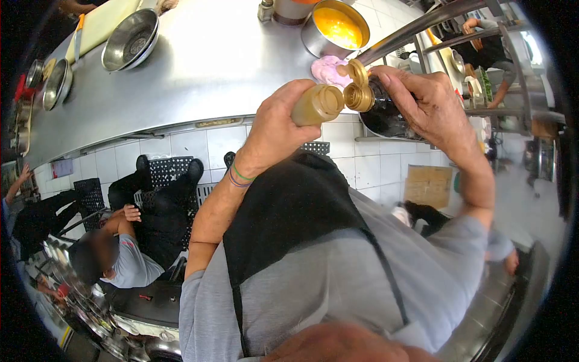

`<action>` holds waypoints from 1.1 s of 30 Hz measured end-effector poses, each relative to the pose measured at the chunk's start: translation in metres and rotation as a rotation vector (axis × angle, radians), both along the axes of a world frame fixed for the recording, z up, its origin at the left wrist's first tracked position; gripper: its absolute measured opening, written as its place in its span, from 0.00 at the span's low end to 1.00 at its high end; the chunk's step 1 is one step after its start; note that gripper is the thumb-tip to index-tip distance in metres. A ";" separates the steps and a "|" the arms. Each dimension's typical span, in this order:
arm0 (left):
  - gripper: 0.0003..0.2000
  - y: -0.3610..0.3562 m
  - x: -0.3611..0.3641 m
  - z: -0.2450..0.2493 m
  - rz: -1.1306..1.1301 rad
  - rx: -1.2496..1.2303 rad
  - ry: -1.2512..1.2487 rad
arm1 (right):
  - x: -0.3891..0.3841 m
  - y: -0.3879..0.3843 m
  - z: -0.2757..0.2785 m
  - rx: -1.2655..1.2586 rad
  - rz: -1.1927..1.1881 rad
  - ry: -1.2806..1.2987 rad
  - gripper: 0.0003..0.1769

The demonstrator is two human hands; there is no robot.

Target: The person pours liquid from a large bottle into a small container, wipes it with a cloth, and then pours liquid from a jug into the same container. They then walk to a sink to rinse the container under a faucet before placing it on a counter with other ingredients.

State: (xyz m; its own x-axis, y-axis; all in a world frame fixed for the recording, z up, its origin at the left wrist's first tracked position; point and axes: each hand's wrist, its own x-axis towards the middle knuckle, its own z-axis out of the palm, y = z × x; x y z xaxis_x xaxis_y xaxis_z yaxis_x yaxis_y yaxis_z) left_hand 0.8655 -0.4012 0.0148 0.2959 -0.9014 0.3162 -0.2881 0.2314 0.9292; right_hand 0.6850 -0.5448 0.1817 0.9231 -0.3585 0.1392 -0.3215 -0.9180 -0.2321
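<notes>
Left hand (pixel 274 123) clamps the small tan bottle (pixel 316 105) at upper centre; right hand (pixel 422 99) grips the dark bottle (pixel 386 114), gold cap (pixel 357 75) flipped open. Best to keep the 2 mouths aligned and tilt slowly.

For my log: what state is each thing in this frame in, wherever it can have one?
left hand: closed around the small amber bottle
small amber bottle: tipped sideways, top end against the dark bottle's spout
right hand: gripping the dark bottle
dark bottle: tilted
gold flip cap: hinged open
pot: uncovered, orange-yellow liquid inside
steel bowl: upright, looks empty
</notes>
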 end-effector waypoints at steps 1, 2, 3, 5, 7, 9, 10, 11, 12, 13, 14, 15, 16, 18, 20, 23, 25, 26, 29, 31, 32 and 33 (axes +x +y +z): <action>0.26 0.000 0.000 -0.001 0.001 0.002 -0.001 | 0.000 0.000 0.000 -0.006 -0.002 0.004 0.14; 0.26 0.000 0.001 -0.001 0.001 0.005 -0.002 | 0.002 0.002 0.003 -0.019 -0.009 0.029 0.13; 0.26 0.000 0.001 0.000 -0.002 0.006 -0.002 | 0.004 0.005 0.009 -0.031 -0.017 0.054 0.13; 0.27 0.000 0.001 0.001 -0.010 0.009 -0.001 | 0.005 0.006 0.011 -0.041 -0.022 0.076 0.12; 0.27 0.000 0.000 -0.001 -0.011 0.017 -0.002 | 0.004 0.006 0.009 -0.036 -0.018 0.070 0.11; 0.27 -0.001 0.000 -0.003 -0.011 0.016 -0.007 | 0.001 0.004 0.006 -0.034 -0.010 0.061 0.13; 0.27 -0.002 0.000 -0.003 -0.012 0.011 -0.011 | 0.001 0.003 0.005 -0.033 -0.006 0.056 0.14; 0.27 -0.003 0.000 -0.004 -0.012 0.006 -0.015 | 0.000 0.004 0.005 -0.019 -0.018 0.062 0.14; 0.27 -0.003 -0.001 -0.005 -0.012 0.004 -0.017 | 0.001 0.004 0.007 -0.006 -0.030 0.067 0.14; 0.27 -0.004 -0.001 -0.006 -0.012 0.002 -0.019 | 0.001 0.005 0.007 0.008 -0.041 0.073 0.14; 0.27 -0.004 -0.002 -0.006 -0.012 0.000 -0.020 | 0.001 0.005 0.007 -0.005 -0.045 0.069 0.13; 0.27 -0.004 -0.002 -0.006 -0.015 0.001 -0.018 | 0.002 0.005 0.007 -0.017 -0.050 0.065 0.13; 0.27 -0.004 -0.003 -0.006 -0.017 0.001 -0.017 | 0.002 0.005 0.007 -0.030 -0.053 0.060 0.12; 0.27 -0.004 -0.003 -0.006 -0.021 0.001 -0.015 | 0.001 0.005 0.007 -0.036 -0.051 0.061 0.12; 0.27 -0.004 -0.003 -0.007 -0.024 0.000 -0.012 | 0.001 0.005 0.007 -0.044 -0.049 0.066 0.12; 0.27 -0.004 -0.004 -0.008 -0.021 -0.009 -0.024 | 0.000 0.004 0.007 -0.047 -0.046 0.084 0.13; 0.27 -0.004 -0.004 -0.007 -0.020 -0.007 -0.036 | -0.001 0.004 0.009 -0.036 -0.043 0.107 0.14; 0.27 -0.004 -0.005 -0.006 -0.020 -0.006 -0.041 | -0.002 0.005 0.010 -0.038 -0.046 0.109 0.14; 0.27 -0.004 -0.005 -0.004 -0.025 -0.003 -0.034 | -0.003 0.004 0.010 -0.045 -0.049 0.106 0.14; 0.27 -0.005 -0.005 -0.006 -0.024 0.000 -0.036 | -0.003 0.002 0.009 -0.051 -0.039 0.094 0.14; 0.27 -0.006 -0.005 -0.006 -0.024 0.001 -0.038 | -0.003 0.002 0.010 -0.048 -0.049 0.106 0.14; 0.27 -0.006 -0.005 -0.006 -0.026 0.001 -0.037 | -0.003 0.003 0.011 -0.046 -0.059 0.118 0.14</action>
